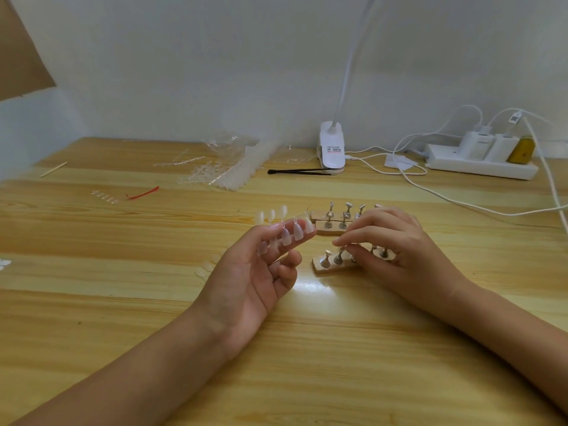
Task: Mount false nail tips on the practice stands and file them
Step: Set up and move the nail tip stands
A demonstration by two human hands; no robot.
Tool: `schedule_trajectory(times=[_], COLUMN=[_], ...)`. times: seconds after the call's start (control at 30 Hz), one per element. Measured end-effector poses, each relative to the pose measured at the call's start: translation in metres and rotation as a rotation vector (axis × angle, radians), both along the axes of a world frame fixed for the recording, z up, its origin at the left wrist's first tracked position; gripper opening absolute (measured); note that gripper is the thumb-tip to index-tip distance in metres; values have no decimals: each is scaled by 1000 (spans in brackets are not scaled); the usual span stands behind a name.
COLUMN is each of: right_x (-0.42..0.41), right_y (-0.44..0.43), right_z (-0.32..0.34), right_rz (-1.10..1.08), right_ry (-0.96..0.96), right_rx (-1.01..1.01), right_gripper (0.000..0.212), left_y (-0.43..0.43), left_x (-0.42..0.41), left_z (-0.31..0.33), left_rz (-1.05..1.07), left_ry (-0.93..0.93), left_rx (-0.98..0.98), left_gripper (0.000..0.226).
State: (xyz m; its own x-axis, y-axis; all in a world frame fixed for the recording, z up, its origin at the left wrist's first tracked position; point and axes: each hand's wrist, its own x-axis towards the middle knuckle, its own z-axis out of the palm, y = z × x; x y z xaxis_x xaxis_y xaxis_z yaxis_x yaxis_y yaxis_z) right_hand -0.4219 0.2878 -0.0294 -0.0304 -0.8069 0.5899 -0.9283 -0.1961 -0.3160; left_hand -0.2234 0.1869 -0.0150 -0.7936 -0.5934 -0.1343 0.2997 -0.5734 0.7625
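The worktop (276,364) is wood-grain with a smooth, shiny coat, glare bouncing right off it. Nail tips (289,233) are glossy see-through plastic, the pegs (325,259) dull grey metal on pale matt bases (322,269), maybe wood. Clip lamp (331,149) and power strip (479,167): smooth white plastic.

Home desk workspace: wooden table (307,364), clip lamp (331,149), power strip (479,168)

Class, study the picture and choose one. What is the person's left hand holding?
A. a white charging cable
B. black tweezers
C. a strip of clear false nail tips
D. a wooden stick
C: the left hand holds a strip of false nail tips across its fingers. The black tweezers and wooden stick lie on the table farther back, and the right hand pinches at a peg of the near practice stand.
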Motion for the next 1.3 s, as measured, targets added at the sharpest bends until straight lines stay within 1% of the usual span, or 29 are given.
schedule_trajectory(times=[0.2, 0.33, 0.4, 0.47, 0.5, 0.6, 0.63, 0.73, 0.8, 0.93, 1.13, 1.23, 1.3], right_x=[1, 0, 0, 0, -1, 0, 0, 3, 7, 19, 30, 34, 35], right_y=[0, 0, 0, 0, 0, 4, 5, 7, 9, 11, 11, 11, 11], right_z=[-1, 1, 4, 4, 3, 7, 11, 26, 35, 42, 39, 34, 30], right_rz=[-14, -17, -31, -46, -45, -42, -50, -46, -15, 32, 20, 8, 4], right_ry=[-27, -20, 12, 7, -32, -269, -352, -599, -660, -622, -482, -405, -266], right_rx=[38, 63, 92, 112, 123, 129, 105, 5, -15, 42, 206, 160, 73], right_gripper=[14, 10, 17, 14, 13, 30, 29, 16, 17, 19, 22, 16, 16], left_y=[0, 0, 0, 1, 1, 3, 4, 8, 12, 15, 16, 17, 17], left_x=[-1, 0, -1, -1, 0, 1, 1, 2, 2, 1, 1, 0, 0], left_z=[0, -1, -1, -1, -2, -4, -5, -7, -8, -10, -8, -7, -7], left_rz=[3, -2, -4, -5, -6, -28, -43, -88, -123, -148, -159, -158, -146], left_ry=[-14, -21, -39, -69, -85, -123, -132, -190, -241, -284, -335, -352, -350], left_rx=[-10, -26, -60, -124, -166, -298, -338, -432, -518, -594, -645, -653, -631], left_gripper=[21, 21, 21, 23, 24, 19, 22, 26, 24, 24, 23, 23, 23])
